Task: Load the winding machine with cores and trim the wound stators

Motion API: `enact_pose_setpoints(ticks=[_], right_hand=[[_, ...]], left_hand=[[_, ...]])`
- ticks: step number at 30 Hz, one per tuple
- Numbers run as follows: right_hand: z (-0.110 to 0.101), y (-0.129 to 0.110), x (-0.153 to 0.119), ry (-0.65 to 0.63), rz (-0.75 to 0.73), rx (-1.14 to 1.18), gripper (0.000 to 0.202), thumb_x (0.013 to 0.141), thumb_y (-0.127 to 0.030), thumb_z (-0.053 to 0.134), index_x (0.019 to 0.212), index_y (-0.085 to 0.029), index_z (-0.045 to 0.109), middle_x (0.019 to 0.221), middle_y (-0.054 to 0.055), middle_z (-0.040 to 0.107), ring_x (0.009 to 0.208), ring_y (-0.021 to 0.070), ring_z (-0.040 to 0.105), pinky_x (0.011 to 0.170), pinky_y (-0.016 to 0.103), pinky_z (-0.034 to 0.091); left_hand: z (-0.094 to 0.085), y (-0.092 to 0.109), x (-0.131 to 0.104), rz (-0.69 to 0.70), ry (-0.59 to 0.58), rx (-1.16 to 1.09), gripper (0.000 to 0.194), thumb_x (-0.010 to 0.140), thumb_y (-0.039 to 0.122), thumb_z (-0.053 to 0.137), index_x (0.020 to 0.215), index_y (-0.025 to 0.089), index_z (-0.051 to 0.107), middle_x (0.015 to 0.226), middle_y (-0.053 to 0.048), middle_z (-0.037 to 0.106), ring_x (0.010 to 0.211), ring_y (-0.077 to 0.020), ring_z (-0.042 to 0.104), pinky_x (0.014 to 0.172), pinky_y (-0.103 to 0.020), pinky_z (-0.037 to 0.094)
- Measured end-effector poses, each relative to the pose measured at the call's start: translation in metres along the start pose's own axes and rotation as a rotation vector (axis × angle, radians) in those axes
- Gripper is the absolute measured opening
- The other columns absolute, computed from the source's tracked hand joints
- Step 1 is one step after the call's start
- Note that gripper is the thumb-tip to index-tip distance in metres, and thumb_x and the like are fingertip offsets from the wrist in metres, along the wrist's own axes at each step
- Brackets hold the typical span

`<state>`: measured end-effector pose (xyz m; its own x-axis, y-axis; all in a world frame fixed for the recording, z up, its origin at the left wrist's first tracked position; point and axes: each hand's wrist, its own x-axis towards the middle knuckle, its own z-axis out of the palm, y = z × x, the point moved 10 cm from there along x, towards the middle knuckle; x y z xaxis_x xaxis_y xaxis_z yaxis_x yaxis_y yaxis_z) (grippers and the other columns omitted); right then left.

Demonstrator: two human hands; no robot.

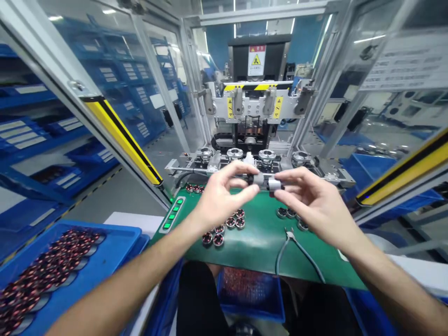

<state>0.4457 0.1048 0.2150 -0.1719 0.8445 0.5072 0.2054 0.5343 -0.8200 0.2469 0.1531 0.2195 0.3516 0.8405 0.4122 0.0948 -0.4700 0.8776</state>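
Note:
My left hand (222, 193) pinches a small grey metal cylinder (258, 179) with a dark end between thumb and fingers. In my right hand (317, 200) is a similar silver cylinder (274, 185), also gripped at the fingertips. The two cylinders are side by side above the green mat (259, 249), their ends close together. Below my left hand, several round motor stators (218, 240) with reddish copper windings sit in silver rings. More round parts (282, 213) lie under my right hand, partly covered by it. Diagonal cutters (290, 235) rest on the mat with handles spread towards me.
A machine fixture with a row of round metal seats (234, 153) stands behind the mat, under a striped press head (258, 87). Yellow light-curtain posts (122, 140) flank it. A blue tray (115, 238) of stators is at left; a blue bin (250, 305) is below.

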Motion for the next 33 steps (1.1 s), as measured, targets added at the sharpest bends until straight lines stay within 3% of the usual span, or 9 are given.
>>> enact_pose_setpoints(ticks=[4,6,9,12,15,19,22,28,33], right_hand=[[0.028,0.013,0.07,-0.204,-0.136,-0.37,0.02,0.112,-0.027,0.076,0.133,-0.025,0.077,0.121,0.004,0.081,0.097,0.0255,0.082,0.089,0.035,0.07],[0.04,0.035,0.111,-0.248,-0.144,-0.549,0.021,0.106,-0.015,0.078,0.126,-0.024,0.078,0.12,0.004,0.08,0.095,0.0262,0.082,0.091,0.038,0.069],[0.056,0.078,0.174,-0.249,-0.083,-0.711,0.024,0.1,-0.002,0.082,0.118,-0.018,0.079,0.114,0.008,0.079,0.09,0.0285,0.079,0.093,0.043,0.067],[0.074,0.117,0.22,-0.262,-0.021,-0.833,0.026,0.103,-0.003,0.088,0.124,-0.014,0.079,0.111,0.008,0.079,0.1,0.0303,0.079,0.1,0.047,0.066],[0.094,0.146,0.245,-0.303,0.007,-0.933,0.026,0.107,-0.011,0.093,0.128,-0.014,0.078,0.11,0.005,0.077,0.108,0.03,0.077,0.105,0.049,0.066],[0.113,0.171,0.256,-0.393,0.03,-1.042,0.022,0.107,-0.015,0.094,0.123,-0.015,0.079,0.114,0.006,0.077,0.108,0.0295,0.077,0.107,0.05,0.066],[0.118,0.178,0.261,-0.47,0.035,-1.09,0.023,0.107,-0.016,0.096,0.123,-0.015,0.079,0.116,0.007,0.077,0.108,0.0296,0.076,0.108,0.051,0.065],[0.124,0.183,0.273,-0.612,0.04,-1.116,0.025,0.107,-0.015,0.096,0.125,-0.016,0.08,0.117,0.007,0.078,0.111,0.03,0.077,0.11,0.05,0.065],[0.129,0.191,0.279,-0.679,0.067,-1.118,0.024,0.106,-0.013,0.097,0.123,-0.015,0.08,0.115,0.006,0.078,0.108,0.0289,0.078,0.108,0.049,0.066]], left_hand=[[-0.071,-0.013,0.059,0.116,0.013,0.543,0.047,0.092,0.025,0.084,0.139,0.028,0.079,0.141,-0.002,0.085,0.1,-0.0202,0.086,0.094,-0.035,0.07],[-0.106,-0.039,0.095,0.068,0.03,0.728,0.047,0.09,0.02,0.087,0.137,0.027,0.081,0.136,-0.002,0.087,0.11,-0.0226,0.086,0.105,-0.038,0.067],[-0.151,-0.086,0.139,-0.021,0.051,0.819,0.038,0.088,0.015,0.09,0.125,0.022,0.085,0.123,-0.006,0.09,0.113,-0.0275,0.085,0.112,-0.044,0.063],[-0.181,-0.134,0.163,-0.116,0.034,0.877,0.028,0.096,0.025,0.092,0.122,0.018,0.084,0.118,-0.009,0.088,0.112,-0.0291,0.084,0.111,-0.05,0.065],[-0.195,-0.171,0.17,-0.168,-0.036,0.903,0.031,0.11,0.042,0.084,0.128,0.017,0.081,0.127,-0.01,0.084,0.117,-0.0281,0.082,0.11,-0.054,0.066],[-0.206,-0.194,0.171,-0.173,-0.136,0.917,0.036,0.112,0.044,0.082,0.136,0.018,0.08,0.14,-0.012,0.081,0.127,-0.0305,0.079,0.116,-0.057,0.064],[-0.213,-0.2,0.172,-0.167,-0.201,0.923,0.039,0.108,0.041,0.086,0.14,0.019,0.081,0.141,-0.012,0.083,0.129,-0.0309,0.079,0.118,-0.057,0.061],[-0.218,-0.202,0.173,-0.145,-0.263,0.961,0.049,0.094,0.027,0.093,0.143,0.028,0.087,0.131,-0.006,0.09,0.124,-0.031,0.083,0.112,-0.042,0.059],[-0.215,-0.208,0.176,-0.138,-0.311,0.954,0.045,0.101,0.036,0.092,0.142,0.02,0.082,0.133,-0.011,0.086,0.12,-0.0293,0.082,0.113,-0.051,0.062]])
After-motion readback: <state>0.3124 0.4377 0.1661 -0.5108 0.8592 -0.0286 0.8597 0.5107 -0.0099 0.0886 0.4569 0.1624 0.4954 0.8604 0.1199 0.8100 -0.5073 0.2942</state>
